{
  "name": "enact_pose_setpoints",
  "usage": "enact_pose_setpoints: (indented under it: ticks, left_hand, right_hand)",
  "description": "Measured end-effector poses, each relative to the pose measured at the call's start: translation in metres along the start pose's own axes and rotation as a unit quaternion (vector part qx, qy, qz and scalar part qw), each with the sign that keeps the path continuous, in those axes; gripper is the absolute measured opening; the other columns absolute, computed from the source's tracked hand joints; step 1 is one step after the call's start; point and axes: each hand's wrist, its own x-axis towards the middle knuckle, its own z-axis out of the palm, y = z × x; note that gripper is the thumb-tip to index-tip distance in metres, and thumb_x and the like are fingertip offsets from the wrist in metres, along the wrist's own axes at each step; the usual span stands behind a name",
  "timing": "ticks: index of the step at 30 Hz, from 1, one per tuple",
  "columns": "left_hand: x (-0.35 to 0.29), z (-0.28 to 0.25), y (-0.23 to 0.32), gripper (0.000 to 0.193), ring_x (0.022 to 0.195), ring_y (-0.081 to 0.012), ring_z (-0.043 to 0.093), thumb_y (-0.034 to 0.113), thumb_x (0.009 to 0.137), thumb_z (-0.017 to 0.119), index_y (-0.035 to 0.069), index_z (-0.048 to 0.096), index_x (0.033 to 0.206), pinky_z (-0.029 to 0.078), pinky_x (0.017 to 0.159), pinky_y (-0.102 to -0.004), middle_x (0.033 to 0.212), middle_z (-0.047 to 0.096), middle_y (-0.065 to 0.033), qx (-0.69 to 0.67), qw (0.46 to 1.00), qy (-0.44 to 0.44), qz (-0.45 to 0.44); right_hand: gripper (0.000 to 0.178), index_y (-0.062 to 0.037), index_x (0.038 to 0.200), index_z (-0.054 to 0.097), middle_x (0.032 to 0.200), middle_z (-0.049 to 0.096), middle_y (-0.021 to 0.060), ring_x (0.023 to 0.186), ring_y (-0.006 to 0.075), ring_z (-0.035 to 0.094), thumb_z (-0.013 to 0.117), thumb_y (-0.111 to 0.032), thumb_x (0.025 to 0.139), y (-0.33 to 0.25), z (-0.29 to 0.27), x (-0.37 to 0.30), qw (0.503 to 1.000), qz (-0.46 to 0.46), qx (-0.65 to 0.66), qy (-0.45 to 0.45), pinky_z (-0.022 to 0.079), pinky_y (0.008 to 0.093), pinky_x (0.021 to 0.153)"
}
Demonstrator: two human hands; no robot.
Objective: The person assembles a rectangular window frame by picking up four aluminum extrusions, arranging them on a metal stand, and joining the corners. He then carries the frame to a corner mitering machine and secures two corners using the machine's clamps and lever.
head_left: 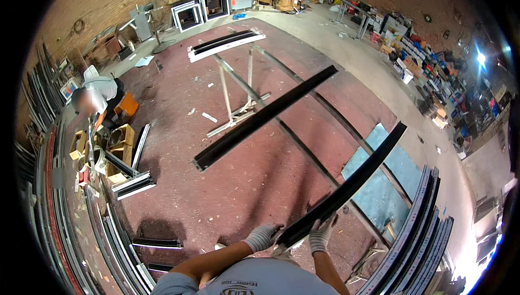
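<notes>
A long black metal profile [352, 189] slants from my body toward the far right, resting across two dark rails. At its near end, my left hand [262, 236], in a striped grey-white glove, has its fingers curled at the left edge. My right hand [322, 235], gloved alike, grips the right side of the same end; the profile partly hides its fingers. A second black profile [265, 116] lies farther off across the rails [306, 151], roughly parallel to mine. Black and white profiles [226, 44] lie at the rails' far end.
A stack of long profiles [417, 235] stands close on my right. Beneath the rails lies a blue sheet [355, 159]. At left, a co-worker [100, 97] bends near wooden boxes [127, 143]. Long bars [54, 208] line the left side; frames [214, 1] lean by the back wall.
</notes>
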Motion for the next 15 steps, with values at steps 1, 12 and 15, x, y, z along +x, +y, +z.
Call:
enact_pose_setpoints:
  ticks: [1,12,15]
  left_hand:
    - [-0.023,-0.013,-0.015,0.036,0.1,-0.0452,0.067,0.028,0.102,0.053,0.005,0.067,0.126,0.053,0.089,-0.0496,0.111,0.07,-0.0257,0.006,1.0,0.008,0.0]
    - [-0.299,-0.231,-0.147,0.039,0.107,-0.0365,0.07,0.036,0.101,0.06,0.005,0.069,0.122,0.055,0.092,-0.04,0.116,0.072,-0.0196,-0.018,0.944,0.109,-0.31]
    - [-0.351,-0.258,-0.206,0.038,0.094,-0.0368,0.071,0.037,0.101,0.059,0.006,0.069,0.122,0.056,0.086,-0.0408,0.105,0.073,-0.0188,-0.021,0.924,0.211,-0.317]
  right_hand:
    - [0.079,0.0017,0.16,0.018,0.162,0.018,0.0344,0.141,0.0481,0.036,0.059,-0.012,0.094,-0.003,0.005,-0.004,0.996,0.048,0.077,-0.026,0.031,0.0462,0.12]
    - [0.067,-0.0099,0.154,0.036,0.157,0.04,0.0159,0.141,0.0384,0.04,0.062,-0.022,0.094,-0.063,0.046,-0.029,0.933,-0.002,-0.319,0.167,0.043,0.0524,0.109]
    - [0.073,-0.0098,0.156,0.03,0.16,0.036,0.0189,0.145,0.0383,0.036,0.064,-0.03,0.095,-0.122,0.112,-0.024,0.991,-0.05,-0.116,0.036,0.039,0.0492,0.112]
